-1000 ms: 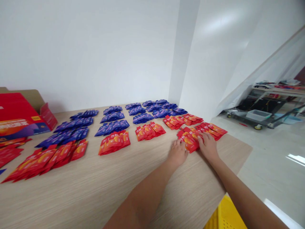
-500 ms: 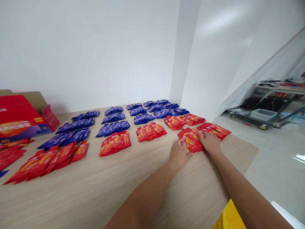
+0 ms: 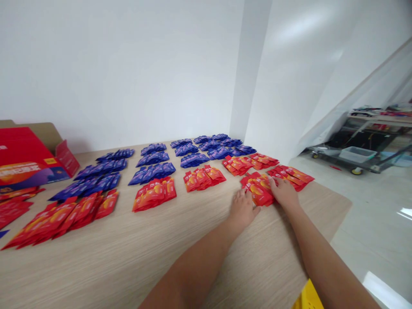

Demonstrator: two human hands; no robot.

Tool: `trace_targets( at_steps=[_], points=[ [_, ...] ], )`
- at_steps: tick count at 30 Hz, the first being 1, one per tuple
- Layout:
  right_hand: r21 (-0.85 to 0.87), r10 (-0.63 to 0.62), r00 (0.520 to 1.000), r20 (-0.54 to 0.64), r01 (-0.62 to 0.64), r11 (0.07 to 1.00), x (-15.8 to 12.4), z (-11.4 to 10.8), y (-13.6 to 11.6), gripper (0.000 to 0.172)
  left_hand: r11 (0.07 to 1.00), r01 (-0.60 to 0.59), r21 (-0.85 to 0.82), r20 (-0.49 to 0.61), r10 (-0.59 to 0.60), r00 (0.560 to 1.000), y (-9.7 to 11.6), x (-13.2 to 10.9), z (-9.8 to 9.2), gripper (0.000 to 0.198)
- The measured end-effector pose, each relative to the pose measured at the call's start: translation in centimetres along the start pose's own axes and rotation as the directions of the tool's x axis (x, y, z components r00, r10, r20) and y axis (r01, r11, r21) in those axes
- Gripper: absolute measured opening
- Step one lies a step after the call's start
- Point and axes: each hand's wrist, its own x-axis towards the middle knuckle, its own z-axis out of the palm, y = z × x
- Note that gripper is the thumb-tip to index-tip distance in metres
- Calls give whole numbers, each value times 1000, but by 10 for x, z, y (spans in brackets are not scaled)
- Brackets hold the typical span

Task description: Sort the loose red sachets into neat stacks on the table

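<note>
A pile of red sachets [image 3: 259,189] with a yellow-orange print lies on the wooden table between my two hands. My left hand [image 3: 243,209] rests at the pile's left edge, fingers stretched out and thumb apart. On the pile's right side lies my right hand [image 3: 283,194], its fingers extended over the edge; part of the fingertips is hard to make out. Neither hand lifts a sachet. Another group of red sachets [image 3: 294,175] sits just behind my right hand. Left of my left hand is a fanned red pile [image 3: 204,178].
Rows of blue sachets [image 3: 154,173] stand behind the red ones. An open red carton [image 3: 27,156] is at the left. Something yellow [image 3: 308,298] shows at the table's front edge. A wheeled cart [image 3: 360,161] stands on the floor at right, beyond the table's corner.
The view has shifted very slightly. Both hands stay at the same red pile, and the sachets lie as before.
</note>
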Motion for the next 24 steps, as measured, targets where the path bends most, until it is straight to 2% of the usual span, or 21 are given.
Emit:
trace_targets(
  at_steps=[5, 10, 12, 15, 18, 20, 24],
  points=[
    [80, -7, 1000, -5, 7, 997, -3, -2, 4, 63, 1000, 3, 2, -5, -3, 1000, 0, 1, 0, 47],
    [142, -32, 996, -78, 43, 989, -4, -4, 5, 53, 1000, -6, 7, 5, 6, 1000, 0, 1, 0, 49],
    [205, -75, 991, -109, 96, 974, -5, -5, 9, 48, 1000, 1, 5, 0, -1, 1000, 0, 1, 0, 48],
    [324, -224, 966, -131, 255, 911, -11, -9, 19, 41, 1000, 11, -1, -7, -11, 1000, -1, 1, 1, 46],
    [360, -381, 917, -122, 398, 844, -23, -14, 24, 53, 1000, 0, -13, -5, 0, 1000, -2, 2, 2, 48],
    [328, -445, 892, -85, 446, 833, -32, -15, 23, 62, 1000, -6, -24, -4, 6, 1000, -2, 2, 3, 49],
    [228, -455, 891, 2, 442, 867, -40, -15, 17, 67, 999, -18, -27, -5, 17, 1000, -3, 2, 5, 49]
  ],
)
